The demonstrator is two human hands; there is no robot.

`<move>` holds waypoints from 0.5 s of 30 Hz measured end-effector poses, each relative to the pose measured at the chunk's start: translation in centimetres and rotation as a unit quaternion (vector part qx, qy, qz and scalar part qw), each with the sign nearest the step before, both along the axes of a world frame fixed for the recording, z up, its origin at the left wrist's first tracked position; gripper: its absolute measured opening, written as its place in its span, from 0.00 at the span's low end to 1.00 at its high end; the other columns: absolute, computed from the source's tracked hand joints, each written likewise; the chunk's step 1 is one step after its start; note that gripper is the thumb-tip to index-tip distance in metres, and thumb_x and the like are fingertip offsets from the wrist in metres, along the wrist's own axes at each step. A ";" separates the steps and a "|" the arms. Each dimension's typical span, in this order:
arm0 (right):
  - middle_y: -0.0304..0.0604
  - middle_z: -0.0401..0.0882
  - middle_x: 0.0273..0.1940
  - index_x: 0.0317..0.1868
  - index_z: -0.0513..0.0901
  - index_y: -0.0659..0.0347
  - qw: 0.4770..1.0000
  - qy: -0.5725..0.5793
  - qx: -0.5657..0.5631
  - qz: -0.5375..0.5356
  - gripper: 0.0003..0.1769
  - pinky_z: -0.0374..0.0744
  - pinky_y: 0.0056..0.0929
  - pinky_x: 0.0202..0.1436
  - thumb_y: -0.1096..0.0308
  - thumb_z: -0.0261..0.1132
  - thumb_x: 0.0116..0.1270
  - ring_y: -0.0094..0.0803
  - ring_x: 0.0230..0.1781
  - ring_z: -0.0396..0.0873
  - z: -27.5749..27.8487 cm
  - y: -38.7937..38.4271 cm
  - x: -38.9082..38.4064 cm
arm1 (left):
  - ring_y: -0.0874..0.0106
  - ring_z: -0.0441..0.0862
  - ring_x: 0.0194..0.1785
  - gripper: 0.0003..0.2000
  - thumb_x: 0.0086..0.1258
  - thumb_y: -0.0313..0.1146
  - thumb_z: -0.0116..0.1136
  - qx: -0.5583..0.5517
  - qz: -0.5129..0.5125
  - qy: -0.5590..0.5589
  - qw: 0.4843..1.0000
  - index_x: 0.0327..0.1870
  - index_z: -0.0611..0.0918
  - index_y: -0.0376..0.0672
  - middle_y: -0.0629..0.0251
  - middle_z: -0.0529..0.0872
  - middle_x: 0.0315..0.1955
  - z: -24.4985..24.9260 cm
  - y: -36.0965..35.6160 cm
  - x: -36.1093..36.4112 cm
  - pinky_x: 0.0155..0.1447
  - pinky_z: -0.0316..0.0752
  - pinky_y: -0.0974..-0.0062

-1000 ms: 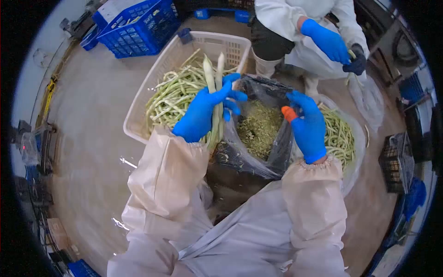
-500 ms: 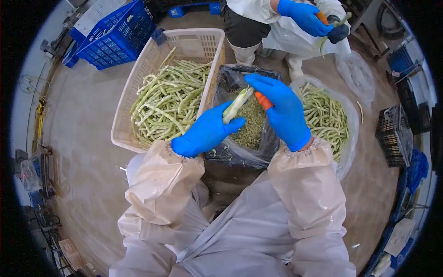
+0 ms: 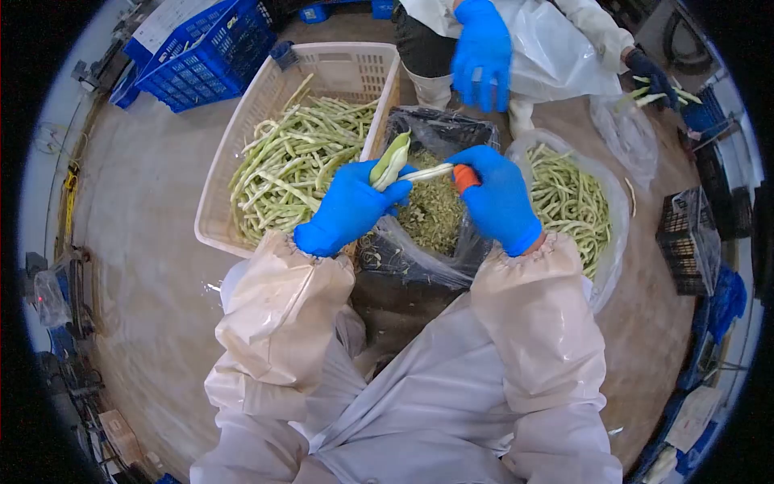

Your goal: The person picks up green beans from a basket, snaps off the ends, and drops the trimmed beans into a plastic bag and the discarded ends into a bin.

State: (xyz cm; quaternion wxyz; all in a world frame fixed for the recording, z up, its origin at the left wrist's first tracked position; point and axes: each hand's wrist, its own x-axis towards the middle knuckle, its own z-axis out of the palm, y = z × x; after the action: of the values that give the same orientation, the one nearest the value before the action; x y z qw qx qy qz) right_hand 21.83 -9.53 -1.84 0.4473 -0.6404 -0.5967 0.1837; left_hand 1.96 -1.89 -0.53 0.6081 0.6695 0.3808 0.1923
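My left hand (image 3: 348,206), in a blue glove, is closed around a few green bean pods. One broad pod (image 3: 392,160) tilts up out of its fingers. A slimmer pale bean pod (image 3: 427,173) stretches across from it to my right hand (image 3: 498,198), also blue-gloved, which pinches its far end between thumb and forefinger. An orange piece (image 3: 465,178) shows at that pinch; its shape is mostly hidden by the fingers. Both hands are over a bin lined with dark plastic (image 3: 439,266), which holds green trimmings (image 3: 433,216).
To the left stands a cream crate (image 3: 216,189) of long bean pods (image 3: 298,161). At right is a clear bag (image 3: 617,234) with more pods. A co-worker's blue-gloved hand (image 3: 482,60) and dark-gloved hand (image 3: 655,79) are opposite. Blue crates (image 3: 201,68) stand back left.
My right hand has come down and pinched a pale bean pod stretching from my left hand. The pod in my left hand points more upright. The co-worker's hands have moved apart, the dark-gloved one rightward with pods.
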 end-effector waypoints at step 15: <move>0.54 0.82 0.40 0.49 0.81 0.61 0.981 -0.170 0.089 -0.014 0.17 0.76 0.33 0.46 0.72 0.61 0.57 0.43 0.39 0.81 -3.6 0.3 0.7 | 0.60 0.64 0.67 0.20 0.73 0.37 0.48 -0.235 0.178 -0.550 0.782 0.63 0.66 0.43 0.56 0.68 0.62 0.1 4.2 -1.5 0.70 0.60 0.53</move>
State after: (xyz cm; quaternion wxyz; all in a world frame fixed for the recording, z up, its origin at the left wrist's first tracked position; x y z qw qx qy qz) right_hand 22.52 -9.26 -5.46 0.3973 -0.6281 -0.6689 0.0118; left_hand 0.48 2.29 -0.44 0.8080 0.2070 0.1276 0.5367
